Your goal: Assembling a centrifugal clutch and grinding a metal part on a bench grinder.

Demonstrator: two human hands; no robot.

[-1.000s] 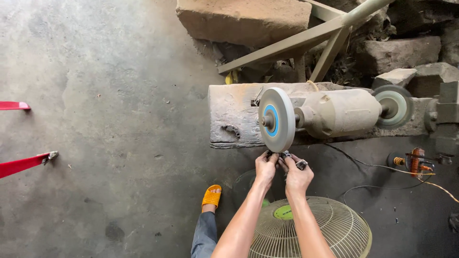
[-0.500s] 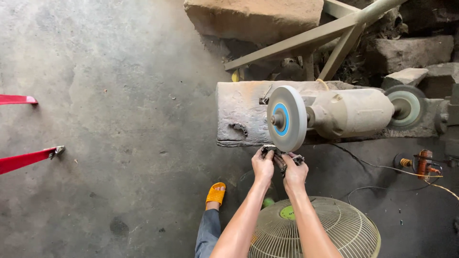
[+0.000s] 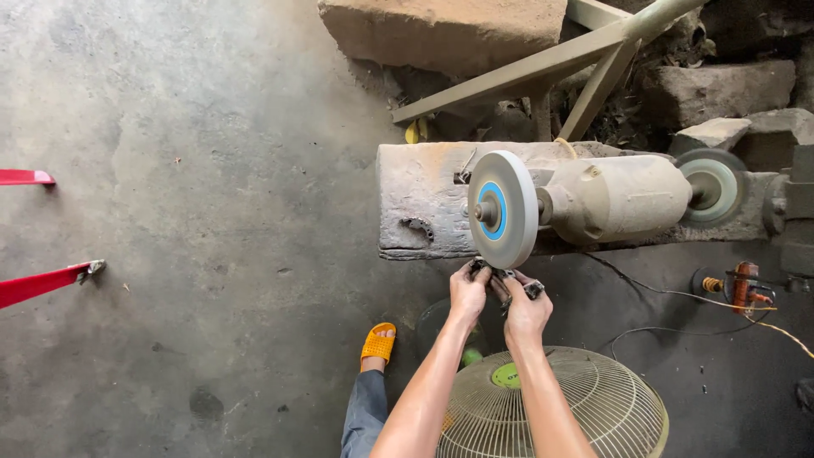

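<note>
Both hands meet just below the lower rim of the grey grinding wheel (image 3: 503, 209); the left hand (image 3: 469, 294) and the right hand (image 3: 526, 311) each have their grip clamped on a small dark metal piece (image 3: 509, 284), held against the wheel's bottom edge; the wheel sits on a dusty motor (image 3: 615, 199) mounted on a worn block (image 3: 424, 199); a round fan guard (image 3: 560, 407) lies close under the forearms; an orange sandal (image 3: 378, 343) rests on the concrete floor (image 3: 186, 254), which stretches wide to the left; cables (image 3: 678, 297) trail on the right.
</note>
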